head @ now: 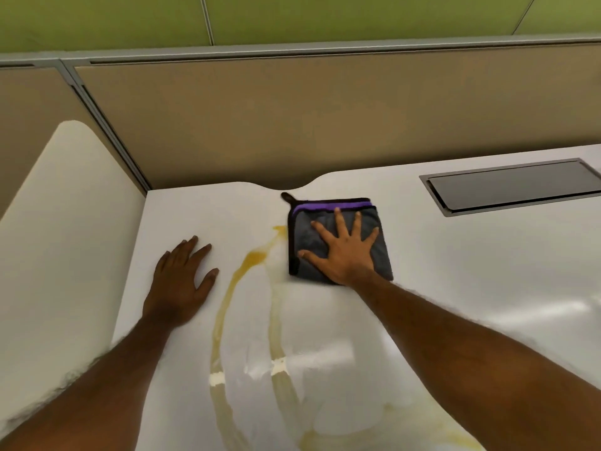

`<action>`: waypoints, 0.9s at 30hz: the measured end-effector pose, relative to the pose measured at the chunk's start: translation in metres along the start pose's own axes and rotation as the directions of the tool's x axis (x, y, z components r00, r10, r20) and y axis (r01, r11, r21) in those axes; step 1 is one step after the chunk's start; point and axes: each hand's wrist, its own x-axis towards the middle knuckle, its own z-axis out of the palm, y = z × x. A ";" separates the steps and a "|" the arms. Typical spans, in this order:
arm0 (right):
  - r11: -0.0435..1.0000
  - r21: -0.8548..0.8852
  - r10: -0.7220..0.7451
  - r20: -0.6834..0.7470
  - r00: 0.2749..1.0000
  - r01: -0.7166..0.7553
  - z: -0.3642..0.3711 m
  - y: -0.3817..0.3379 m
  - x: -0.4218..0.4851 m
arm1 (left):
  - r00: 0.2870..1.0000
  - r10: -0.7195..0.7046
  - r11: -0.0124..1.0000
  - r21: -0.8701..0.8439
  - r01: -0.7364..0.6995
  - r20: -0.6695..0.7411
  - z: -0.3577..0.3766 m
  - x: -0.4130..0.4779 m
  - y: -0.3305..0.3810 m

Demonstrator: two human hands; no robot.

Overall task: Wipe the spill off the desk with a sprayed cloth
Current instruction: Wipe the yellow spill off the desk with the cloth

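Quick scan and there's nothing to read: no lettering, label, brand or number shows on the folded grey cloth with purple and black edging (305,239) at centre frame, on the glossy white desk top (455,262) around it, or on the grey metal cable hatch (514,187) at the right edge

Cloth (338,242) on desk (471,271), spill (253,257) just left.
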 end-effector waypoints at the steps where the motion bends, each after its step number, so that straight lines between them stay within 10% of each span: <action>1: 0.998 -0.013 -0.056 -0.006 0.998 0.056 0.003 -0.001 -0.002 | 1.000 0.001 1.000 -0.003 -0.001 0.003 -0.001 -0.001 0.000; 9: 0.983 0.043 0.179 -0.009 0.984 -0.178 -0.010 -0.013 0.029 | 0.999 -0.005 1.000 -0.019 0.004 -0.039 -0.002 0.000 0.003; 15: 0.984 0.030 -0.174 -0.020 0.985 0.174 0.002 -0.065 0.024 | 0.999 0.003 0.999 -0.044 -0.005 -0.050 -0.001 -0.002 0.000; 23: 0.997 0.071 0.011 -0.028 1.000 -0.009 -0.011 -0.054 0.059 | 0.997 -0.004 0.997 -0.072 -0.002 -0.082 0.005 0.002 -0.005; 27: 0.946 0.008 -0.324 -0.005 0.946 0.324 0.006 -0.080 0.033 | 0.996 0.006 0.997 -0.075 -0.012 -0.087 0.006 0.001 -0.008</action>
